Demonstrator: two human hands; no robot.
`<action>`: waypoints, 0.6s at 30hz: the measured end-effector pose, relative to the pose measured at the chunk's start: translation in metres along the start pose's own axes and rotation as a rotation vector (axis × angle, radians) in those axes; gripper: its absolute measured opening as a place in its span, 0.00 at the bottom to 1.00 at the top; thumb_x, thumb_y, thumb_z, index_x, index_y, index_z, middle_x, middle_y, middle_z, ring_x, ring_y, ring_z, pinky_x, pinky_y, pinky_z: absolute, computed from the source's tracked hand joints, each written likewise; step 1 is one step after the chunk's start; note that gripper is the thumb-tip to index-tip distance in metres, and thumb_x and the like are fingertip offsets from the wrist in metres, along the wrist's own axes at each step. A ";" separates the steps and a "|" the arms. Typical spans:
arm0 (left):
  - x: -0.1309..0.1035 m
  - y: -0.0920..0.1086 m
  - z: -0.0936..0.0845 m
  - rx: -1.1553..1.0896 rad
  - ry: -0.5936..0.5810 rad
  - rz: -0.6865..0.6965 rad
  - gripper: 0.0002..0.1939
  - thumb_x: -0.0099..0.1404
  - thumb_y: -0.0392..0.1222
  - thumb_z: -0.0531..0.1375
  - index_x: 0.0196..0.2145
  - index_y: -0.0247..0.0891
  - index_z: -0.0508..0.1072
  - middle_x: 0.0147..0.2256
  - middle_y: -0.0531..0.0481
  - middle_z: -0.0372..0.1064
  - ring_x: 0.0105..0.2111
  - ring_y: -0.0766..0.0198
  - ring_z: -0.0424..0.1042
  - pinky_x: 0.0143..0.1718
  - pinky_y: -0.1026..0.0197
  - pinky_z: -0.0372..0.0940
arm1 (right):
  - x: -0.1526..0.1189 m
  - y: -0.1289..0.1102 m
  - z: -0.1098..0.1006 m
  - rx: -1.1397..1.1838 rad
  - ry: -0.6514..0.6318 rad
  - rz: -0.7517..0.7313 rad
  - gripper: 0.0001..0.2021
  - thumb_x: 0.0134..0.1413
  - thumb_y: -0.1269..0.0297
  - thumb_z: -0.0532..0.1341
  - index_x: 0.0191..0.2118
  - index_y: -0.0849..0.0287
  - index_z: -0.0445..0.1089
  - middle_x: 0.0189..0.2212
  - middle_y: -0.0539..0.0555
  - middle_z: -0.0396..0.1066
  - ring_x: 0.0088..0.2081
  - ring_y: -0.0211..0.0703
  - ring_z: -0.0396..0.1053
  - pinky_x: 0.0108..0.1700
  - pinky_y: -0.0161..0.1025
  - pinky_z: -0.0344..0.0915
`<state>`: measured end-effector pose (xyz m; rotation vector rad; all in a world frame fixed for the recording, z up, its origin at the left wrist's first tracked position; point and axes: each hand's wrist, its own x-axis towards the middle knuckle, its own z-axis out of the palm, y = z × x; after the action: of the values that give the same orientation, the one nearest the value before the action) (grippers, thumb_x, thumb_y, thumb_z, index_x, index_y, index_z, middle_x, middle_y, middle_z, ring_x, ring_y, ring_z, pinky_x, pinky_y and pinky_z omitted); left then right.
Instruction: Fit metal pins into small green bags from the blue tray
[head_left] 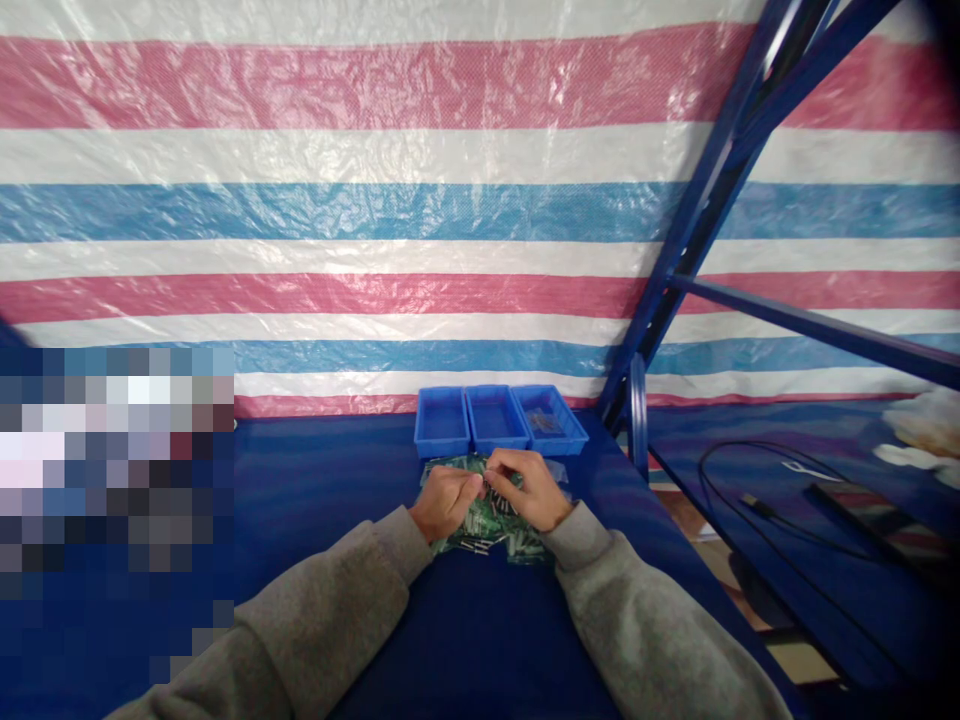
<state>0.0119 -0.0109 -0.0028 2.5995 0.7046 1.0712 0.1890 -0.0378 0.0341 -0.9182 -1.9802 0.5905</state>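
My left hand (pixel 444 502) and my right hand (pixel 531 488) meet fingertip to fingertip above a heap of green and clear plastic bags (pixel 487 522). Both have their fingers closed in a pinch; whatever sits between them is too small and too covered to name. Dark-ended pieces like screws show under my right fingers. Several thin silvery pieces, also like screws (pixel 474 546), lie loose at the heap's near edge.
Three blue trays stand side by side behind the heap: a left tray (pixel 442 449), a middle tray (pixel 501 444) and a right tray (pixel 571 446) holding small pieces. A blue metal frame (pixel 675 250) rises at right. Black cable (pixel 757 535) lies on the right-hand table.
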 end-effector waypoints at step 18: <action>0.003 0.002 -0.002 0.001 0.014 -0.100 0.18 0.69 0.46 0.46 0.27 0.35 0.66 0.17 0.56 0.59 0.17 0.71 0.61 0.23 0.68 0.55 | 0.000 0.008 0.008 0.456 -0.062 0.261 0.25 0.57 0.49 0.51 0.15 0.59 0.56 0.10 0.45 0.54 0.15 0.32 0.58 0.21 0.31 0.57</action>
<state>0.0134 -0.0111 0.0014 2.5305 0.8296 1.0599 0.1853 -0.0334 0.0242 -0.8780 -1.6830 1.1744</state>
